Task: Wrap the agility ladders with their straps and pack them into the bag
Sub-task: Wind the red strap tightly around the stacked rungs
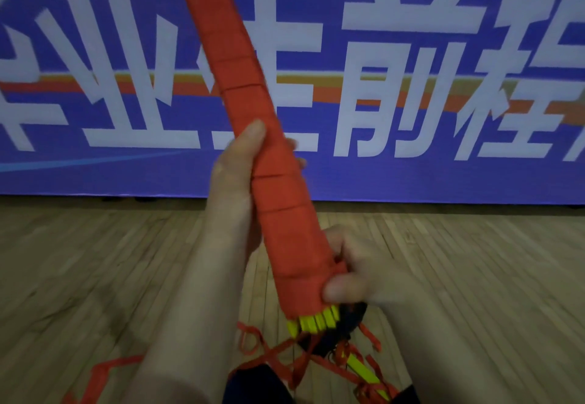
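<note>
A long bundle of ladder rungs wrapped in red strap (253,112) slants up from the lower middle to the top edge. My left hand (243,166) grips it at mid-length, thumb in front and fingers behind. My right hand (354,274) holds the lower end, thumb pressed on the red wrap. Yellow rung ends (313,321) stick out below the wrap. Under them lies a dark bag (348,321), mostly hidden. A second ladder with yellow rungs (364,372) and tangled red straps lies on the floor below.
Loose red straps (104,369) trail over the wooden floor (95,277) at the lower left. A blue banner with large white characters (411,87) stands along the wall behind.
</note>
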### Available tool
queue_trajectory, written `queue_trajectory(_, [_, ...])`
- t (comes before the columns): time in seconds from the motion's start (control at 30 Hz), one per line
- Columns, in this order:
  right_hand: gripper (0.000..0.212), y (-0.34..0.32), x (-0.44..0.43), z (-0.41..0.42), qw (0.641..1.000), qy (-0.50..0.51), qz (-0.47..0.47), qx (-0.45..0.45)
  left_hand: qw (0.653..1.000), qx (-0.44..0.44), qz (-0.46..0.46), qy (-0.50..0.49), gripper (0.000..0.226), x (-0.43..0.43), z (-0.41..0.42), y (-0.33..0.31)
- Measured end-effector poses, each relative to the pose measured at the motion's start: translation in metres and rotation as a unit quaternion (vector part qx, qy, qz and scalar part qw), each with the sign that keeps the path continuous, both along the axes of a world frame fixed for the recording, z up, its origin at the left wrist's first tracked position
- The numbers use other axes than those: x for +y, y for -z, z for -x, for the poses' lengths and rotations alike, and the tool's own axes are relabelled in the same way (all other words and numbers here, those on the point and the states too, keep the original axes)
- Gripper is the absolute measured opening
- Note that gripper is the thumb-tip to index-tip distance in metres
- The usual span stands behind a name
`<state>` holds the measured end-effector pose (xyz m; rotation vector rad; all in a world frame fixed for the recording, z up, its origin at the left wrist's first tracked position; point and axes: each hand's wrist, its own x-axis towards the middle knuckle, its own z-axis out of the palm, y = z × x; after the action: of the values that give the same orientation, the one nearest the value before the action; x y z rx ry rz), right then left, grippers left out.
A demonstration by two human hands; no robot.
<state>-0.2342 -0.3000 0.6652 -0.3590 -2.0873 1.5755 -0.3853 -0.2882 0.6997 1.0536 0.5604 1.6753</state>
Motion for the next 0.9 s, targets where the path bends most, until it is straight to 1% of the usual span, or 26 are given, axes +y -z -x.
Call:
queue_trajectory(0.03, [0.01,-0.005,-0.002,-0.001,0.992,0.102,-0.058,-0.044,0.991,0.068,0.038,-0.109,0.075,0.0,0.001,-0.003])
queue_trajectory(0.07, [0.023,-0.007,-0.003,-0.001,0.958,0.21,-0.159,-0.118,0.973,0.14,0.055,-0.178,0.076,0.0,-0.001,-0.004])
queue_trajectory(0.1, [0.038,-0.007,-0.003,0.0,0.895,0.292,-0.266,-0.207,0.954,0.203,0.062,-0.213,0.072,0.0,-0.004,-0.004])
queue_trajectory(0.13, [0.048,-0.008,-0.004,0.002,0.845,0.343,-0.327,-0.249,0.94,0.24,0.069,-0.231,0.064,0.003,-0.009,-0.004])
queue_trajectory(0.17, [0.052,-0.006,-0.008,0.005,0.828,0.365,-0.351,-0.242,0.937,0.244,0.077,-0.239,0.053,0.004,-0.011,-0.002])
queue_trajectory(0.2, [0.053,-0.006,-0.012,0.006,0.833,0.37,-0.354,-0.211,0.947,0.217,0.08,-0.225,0.041,0.005,-0.012,-0.002])
queue_trajectory(0.27, [0.051,-0.005,-0.013,-0.002,0.866,0.359,-0.319,-0.135,0.974,0.134,0.087,-0.158,0.025,0.007,-0.009,-0.003])
queue_trajectory(0.37, [0.032,-0.005,-0.007,-0.017,0.93,0.304,-0.2,-0.057,0.99,0.036,0.114,-0.071,0.013,0.008,-0.001,-0.002])
queue_trajectory(0.4, [0.031,-0.004,-0.004,-0.019,0.943,0.285,-0.168,-0.036,0.992,0.011,0.119,-0.035,0.012,0.008,0.001,0.0])
queue_trajectory(0.43, [0.036,-0.003,-0.001,-0.017,0.952,0.269,-0.141,-0.027,0.992,-0.018,0.121,0.011,0.015,0.007,0.002,0.001])
queue_trajectory(0.47, [0.043,-0.003,0.001,-0.014,0.964,0.241,-0.113,-0.028,0.99,-0.054,0.114,0.07,0.023,0.006,0.004,0.004])
queue_trajectory(0.5, [0.05,-0.001,0.003,-0.011,0.977,0.194,-0.079,-0.028,0.982,-0.093,0.091,0.137,0.036,0.005,0.005,0.006])
queue_trajectory(0.53, [0.052,-0.001,0.002,-0.006,0.99,0.136,-0.036,-0.017,0.968,-0.133,0.06,0.203,0.051,0.006,0.007,0.009])
queue_trajectory(0.57, [0.05,0.001,0.002,-0.002,0.997,0.081,0.004,0.002,0.95,-0.167,0.034,0.261,0.06,0.006,0.006,0.01])
queue_trajectory(0.6, [0.047,0.002,0.001,0.0,0.998,0.05,0.034,0.019,0.935,-0.188,0.012,0.301,0.065,0.006,0.005,0.011])
queue_trajectory(0.63, [0.043,0.003,0.001,0.001,0.997,0.042,0.053,0.034,0.93,-0.191,0.0,0.315,0.066,0.006,0.004,0.012])
queue_trajectory(0.67, [0.041,0.004,0.001,0.001,0.996,0.042,0.065,0.049,0.933,-0.178,0.0,0.314,0.067,0.006,0.003,0.011])
queue_trajectory(0.7, [0.042,0.006,0.0,-0.001,0.994,0.049,0.073,0.062,0.937,-0.164,0.009,0.307,0.068,0.006,0.0,0.009])
queue_trajectory(0.77, [0.055,0.005,-0.003,-0.002,0.989,0.079,0.096,0.077,0.941,-0.167,0.052,0.29,0.064,0.006,-0.006,0.006])
queue_trajectory(0.8, [0.063,0.003,-0.006,-0.001,0.985,0.119,0.094,0.081,0.936,-0.19,0.078,0.287,0.058,0.007,-0.008,0.004])
queue_trajectory(0.83, [0.063,0.001,-0.01,0.001,0.976,0.186,0.072,0.086,0.927,-0.223,0.102,0.285,0.05,0.008,-0.012,0.002])
queue_trajectory(0.87, [0.056,-0.002,-0.014,0.004,0.957,0.267,0.046,0.103,0.923,-0.247,0.122,0.268,0.04,0.009,-0.016,0.0])
queue_trajectory(0.9, [0.054,-0.002,-0.016,0.004,0.93,0.343,0.023,0.131,0.929,-0.254,0.148,0.224,0.029,0.011,-0.02,-0.002])
